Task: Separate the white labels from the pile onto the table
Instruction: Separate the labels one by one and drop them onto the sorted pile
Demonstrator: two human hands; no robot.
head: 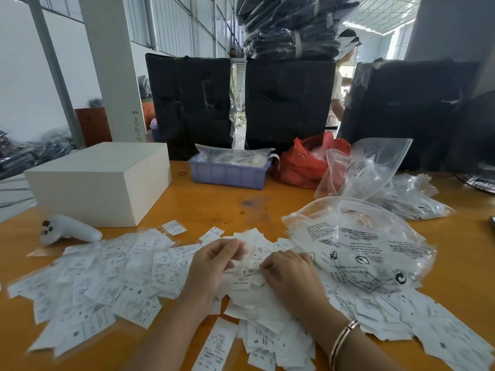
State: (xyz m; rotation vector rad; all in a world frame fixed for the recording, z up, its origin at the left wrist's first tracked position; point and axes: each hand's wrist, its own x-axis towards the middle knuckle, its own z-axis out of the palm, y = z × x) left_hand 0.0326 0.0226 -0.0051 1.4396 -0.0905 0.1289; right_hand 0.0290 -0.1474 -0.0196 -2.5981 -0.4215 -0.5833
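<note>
A wide pile of small white labels (257,311) printed with size letters covers the near part of the orange table (214,199). More labels (107,274) lie spread out to the left. My left hand (214,266) is over the middle of the pile, its curled fingers pinching a thin white label (245,249). My right hand (289,274) lies just right of it, fingertips pinching a label marked XL (250,269). The two hands almost touch.
A clear printed plastic bag (359,245) lies on the labels at right, with more bags (375,167) behind it. At the back stand a white box (101,180), a purple tray (230,170) and a red bag (302,162). A white controller (69,230) rests at left.
</note>
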